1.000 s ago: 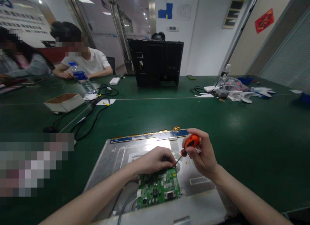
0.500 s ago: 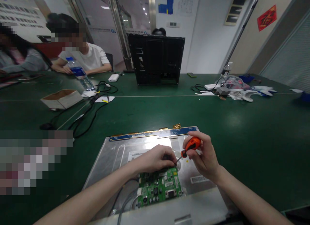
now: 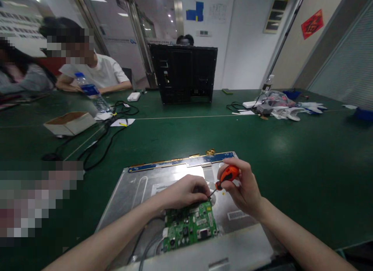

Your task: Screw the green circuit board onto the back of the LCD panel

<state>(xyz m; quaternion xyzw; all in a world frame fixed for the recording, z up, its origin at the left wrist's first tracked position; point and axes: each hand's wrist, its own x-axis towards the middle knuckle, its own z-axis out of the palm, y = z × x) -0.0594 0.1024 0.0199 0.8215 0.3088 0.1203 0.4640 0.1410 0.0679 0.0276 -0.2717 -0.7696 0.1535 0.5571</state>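
Note:
My right hand (image 3: 243,185) is closed around the orange and black handle of a screwdriver (image 3: 229,174). Its thin shaft slants down and left, with the tip beside the fingertips of my left hand (image 3: 190,191). Those fingers are bent together at the upper edge of a green circuit board (image 3: 189,226); whatever they pinch is hidden. The board lies on the silver metal back of a display panel (image 3: 116,208). A narrow blue circuit strip (image 3: 163,165) runs along the panel's far edge.
A black monitor housing (image 3: 185,74) stands upright across the green table (image 3: 276,154). Left are an open box (image 3: 70,125), a water bottle (image 3: 91,92) and black cables (image 3: 107,142). Gloves (image 3: 287,113) and a plastic bag (image 3: 276,99) lie right. A person in white (image 3: 106,70) sits far left.
The whole view has shifted slightly, so things appear a little farther left. Both hands and the screwdriver keep nearly the same position over the board.

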